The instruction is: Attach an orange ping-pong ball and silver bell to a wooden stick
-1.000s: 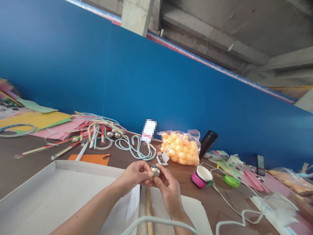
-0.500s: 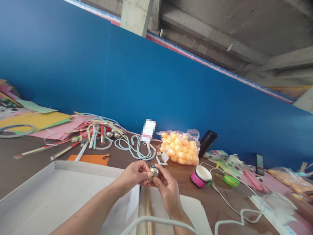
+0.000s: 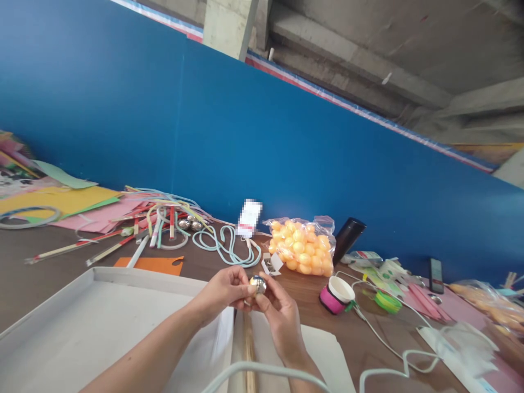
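Note:
A shiny silver jingle bell [image 3: 258, 284] is pinched between both hands over the front of the table. My left hand [image 3: 229, 289] is closed, its thumb and fingertips against the bell's left side. On the other side my right hand [image 3: 279, 305] grips it with thumb and index finger. Under the hands a light wooden stick [image 3: 249, 349] lies along white paper [image 3: 323, 349]. Just beyond them stands a small open white box [image 3: 272, 265] of tiny metal pieces. Several similar silver bells [image 3: 190, 223] rest farther back on the left.
A white tray [image 3: 94, 295] fills the left front. Behind lie a blue cord [image 3: 225, 248], an orange paper sheet [image 3: 155, 265] and a bag of orange balls [image 3: 303, 248]. To the right are a pink-banded cup [image 3: 338, 295], green tape [image 3: 387, 302] and a phone [image 3: 436, 275]. A white cable [image 3: 270, 368] crosses the foreground.
The silver bell has turned slightly in my fingers, so its rounded top shows more. Both hands stay in nearly the same place, still gripping it.

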{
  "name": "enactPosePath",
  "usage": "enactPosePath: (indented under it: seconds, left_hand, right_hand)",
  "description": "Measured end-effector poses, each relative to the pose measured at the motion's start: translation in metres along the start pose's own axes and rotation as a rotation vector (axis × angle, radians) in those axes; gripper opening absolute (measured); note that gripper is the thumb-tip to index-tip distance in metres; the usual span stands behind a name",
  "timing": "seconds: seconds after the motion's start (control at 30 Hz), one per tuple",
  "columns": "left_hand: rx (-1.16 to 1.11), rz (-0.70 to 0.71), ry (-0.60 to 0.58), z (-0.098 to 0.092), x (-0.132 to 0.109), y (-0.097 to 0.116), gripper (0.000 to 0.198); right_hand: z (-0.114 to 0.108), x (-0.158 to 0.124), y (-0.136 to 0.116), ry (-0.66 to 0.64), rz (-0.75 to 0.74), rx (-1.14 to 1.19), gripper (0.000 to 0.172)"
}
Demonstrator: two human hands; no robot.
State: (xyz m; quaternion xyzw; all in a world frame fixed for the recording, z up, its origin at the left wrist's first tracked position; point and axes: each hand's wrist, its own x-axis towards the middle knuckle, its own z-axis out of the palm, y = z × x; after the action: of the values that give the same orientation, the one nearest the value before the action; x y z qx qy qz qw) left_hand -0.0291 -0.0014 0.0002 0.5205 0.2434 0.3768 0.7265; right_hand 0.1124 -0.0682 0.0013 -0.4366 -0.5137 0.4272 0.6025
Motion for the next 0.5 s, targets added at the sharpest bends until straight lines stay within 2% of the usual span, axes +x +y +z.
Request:
enactPosePath:
  seconds: [0.17, 0.37, 0.5]
  left_hand:
    - [-0.056, 0.049, 0.006, -0.0007, 0.0, 0.0018, 0.025]
    - [-0.072, -0.009, 0.104, -0.0023, -0.0016, 0.0035, 0.029]
    - [-0.043, -0.098, 0.015, 0.0014, -0.0038, 0.0018, 0.036]
  right_hand:
    - [0.0073, 0.0024, -0.0003, 0.027, 0.001, 0.098, 0.039]
    - [0.0043, 0.0016, 0.0029, 0.039, 0.028, 0.069, 0.042]
    - [0.006, 0.0007, -0.0001, 0.017, 0.024, 0.006, 0.038]
